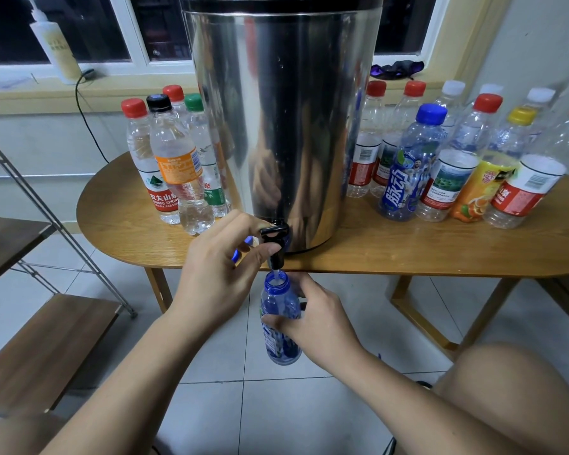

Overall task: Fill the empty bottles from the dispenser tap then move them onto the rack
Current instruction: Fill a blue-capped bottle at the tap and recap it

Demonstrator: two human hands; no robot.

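Note:
A tall steel dispenser [283,119] stands on the wooden table [391,247], its black tap [274,239] hanging over the front edge. My left hand [217,274] pinches the tap lever between thumb and fingers; something small and blue [235,256], perhaps a cap, shows under its fingers. My right hand [312,323] grips an uncapped blue bottle [280,323] upright below the table edge, its mouth right under the spout. Water runs into the neck. The rack [40,349], wooden shelves on a metal frame, is at the left.
Several capped bottles holding water [174,162] stand left of the dispenser. Several capped bottles that look empty [447,159] crowd the table on the right. A cable [86,119] drops from the windowsill behind. My knee [513,399] is at the lower right over the tiled floor.

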